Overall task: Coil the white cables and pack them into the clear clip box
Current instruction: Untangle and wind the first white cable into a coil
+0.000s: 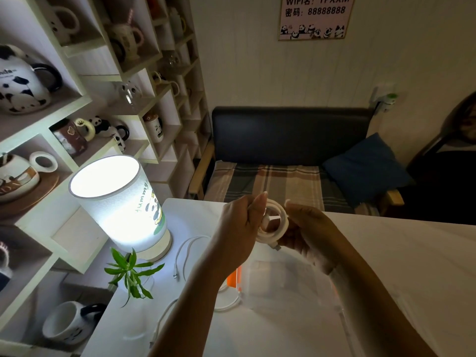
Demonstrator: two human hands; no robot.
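Observation:
A coiled white cable [275,229] is held up above the white table [386,253], between both hands. My left hand [240,217] pinches its left side and my right hand [307,228] curls round its right side; a plug end hangs below the coil. Under my hands stands the clear clip box [288,284] with an orange clip [233,278] on its left side. A second white cable [188,249] lies loose on the table near the lamp. A third cable [162,320] trails along the table's left edge, and a coil [226,301] lies beside the box.
A lit cylindrical lamp [121,202] and a small green plant [131,273] stand at the table's left. Shelves of panda mugs [23,81] fill the left wall. A dark sofa [291,140] with a plaid blanket and blue cushion [365,168] lies beyond the table.

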